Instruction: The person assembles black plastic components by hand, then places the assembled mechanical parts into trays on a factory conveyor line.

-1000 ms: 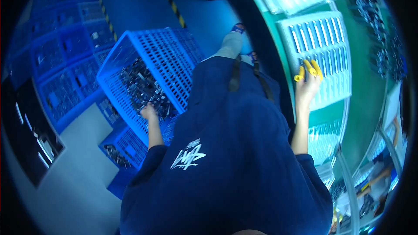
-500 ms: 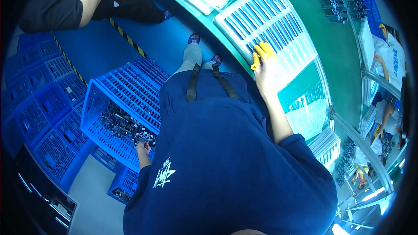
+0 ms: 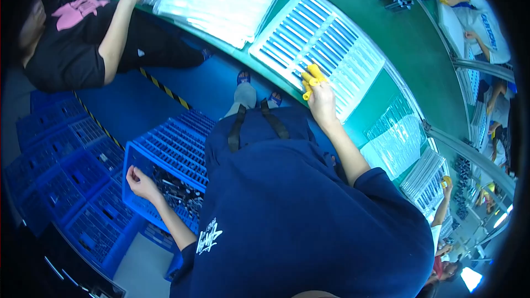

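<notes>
Beside the green workbench (image 3: 419, 44), both hands work apart.
Left hand (image 3: 141, 182), fingers curled, dips into the blue slatted plastic crate (image 3: 165, 154) of dark metal parts (image 3: 176, 193); right hand (image 3: 319, 96), yellow fingertip covers (image 3: 312, 75) together, rests flat on the white ribbed plastic tray (image 3: 326, 44) at the bench's near edge, steadying it.

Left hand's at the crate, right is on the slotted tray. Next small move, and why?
Probably close the left hand on one dark part in the blue crate: it rests at the crate's edge, apparently empty, while the right hand, yellow-capped fingers, already waits on the white slotted tray.
</notes>
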### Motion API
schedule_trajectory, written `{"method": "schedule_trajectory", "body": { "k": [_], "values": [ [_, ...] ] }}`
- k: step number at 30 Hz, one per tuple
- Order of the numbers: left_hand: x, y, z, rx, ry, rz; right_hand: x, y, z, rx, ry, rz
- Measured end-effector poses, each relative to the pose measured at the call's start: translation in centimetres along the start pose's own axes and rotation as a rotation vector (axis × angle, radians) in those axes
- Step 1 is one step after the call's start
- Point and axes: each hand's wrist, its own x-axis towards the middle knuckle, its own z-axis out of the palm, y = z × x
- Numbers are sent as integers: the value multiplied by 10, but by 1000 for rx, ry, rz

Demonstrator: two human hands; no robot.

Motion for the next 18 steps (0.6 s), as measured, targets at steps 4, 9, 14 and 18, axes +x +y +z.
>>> {"method": "schedule_trajectory", "body": {
  "k": [4, 9, 14, 18],
  "values": [
    [-21, 184, 32, -312, -210, 347, 16, 8, -8, 7, -23, 46],
    [-63, 320, 78, -549, -502, 637, 29, 2, -35, 49, 141, -27],
    [-82, 457, 154, -722, -807, 868, 37, -18, -68, 132, 177, 164],
    [-94, 574, 235, -689, -515, 1490, 48, -25, -84, 68, 187, 266]
  ]
}}
